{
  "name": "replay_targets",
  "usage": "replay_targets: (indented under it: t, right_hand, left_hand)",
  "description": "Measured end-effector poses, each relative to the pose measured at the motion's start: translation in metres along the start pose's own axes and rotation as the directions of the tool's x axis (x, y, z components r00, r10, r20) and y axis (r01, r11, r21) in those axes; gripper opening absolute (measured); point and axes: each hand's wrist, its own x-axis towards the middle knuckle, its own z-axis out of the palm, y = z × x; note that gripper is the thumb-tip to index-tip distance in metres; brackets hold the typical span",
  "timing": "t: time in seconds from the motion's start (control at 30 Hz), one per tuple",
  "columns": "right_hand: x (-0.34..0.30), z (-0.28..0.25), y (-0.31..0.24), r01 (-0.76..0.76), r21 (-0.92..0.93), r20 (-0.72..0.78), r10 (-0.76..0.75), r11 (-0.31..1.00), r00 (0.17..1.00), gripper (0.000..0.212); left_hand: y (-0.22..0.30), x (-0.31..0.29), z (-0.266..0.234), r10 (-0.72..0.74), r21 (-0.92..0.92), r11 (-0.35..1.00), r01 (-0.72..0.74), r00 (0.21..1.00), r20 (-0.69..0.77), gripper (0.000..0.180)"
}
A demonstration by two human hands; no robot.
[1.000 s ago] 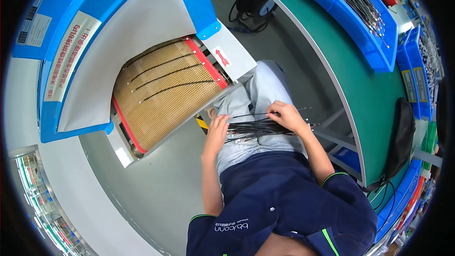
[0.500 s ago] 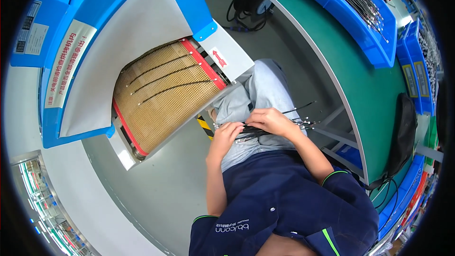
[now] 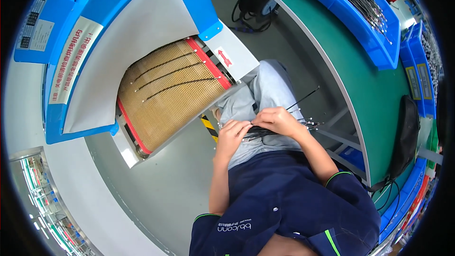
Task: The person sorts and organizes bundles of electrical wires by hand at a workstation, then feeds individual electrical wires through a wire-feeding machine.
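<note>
Cables (image 3: 259, 133) matt, conv. belt (image 3: 173, 114) rough mesh, bin (image 3: 360, 38) glossy plast., trousers (image 3: 275, 85) matt cloth.

One thin, nearly straight black cable (image 3: 303, 99) slants up to the right with its far end free, near a loose bundle of black cables (image 3: 259, 134) with pale-tipped ends, lying crosswise over the thighs (image 3: 242, 158).

Worn on the head, as the left of two side-by-side fisheye cameras. Looking steeply down past the dark blue shirt (image 3: 294, 194) onto the grip of left hand (image 3: 232, 136) and right hand (image 3: 279, 122), upright and unmirrored. Near enough to show both forearms (image 3: 221, 175) behind the grip and pale trousers (image 3: 275, 90) beneath. Wide enough to reach a mesh conveyor (image 3: 173, 114) ahead-left of the grip and a green tabletop (image 3: 374, 99) to its right. Bending straight edges well away from the grip.
</note>
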Motion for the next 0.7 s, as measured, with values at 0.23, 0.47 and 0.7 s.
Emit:
replay_targets:
  t: [0.23,0.47,0.7]
  right_hand:
    - [0.006,-0.011,-0.008,-0.188,0.234,0.074,0.175,0.954,0.982,0.008]
    - [0.003,-0.010,-0.007,-0.179,0.179,0.087,0.166,0.967,0.982,0.011]
    - [0.003,-0.012,-0.012,-0.140,0.168,0.086,0.127,0.976,0.988,0.011]
  left_hand:
    - [0.006,0.003,-0.005,0.140,0.088,0.987,-0.134,0.988,-0.059,0.012]
    - [0.015,0.007,-0.008,0.282,0.176,0.944,-0.278,0.959,0.001,0.016]
    - [0.006,0.001,-0.009,0.266,0.154,0.953,-0.262,0.964,-0.005,0.017]
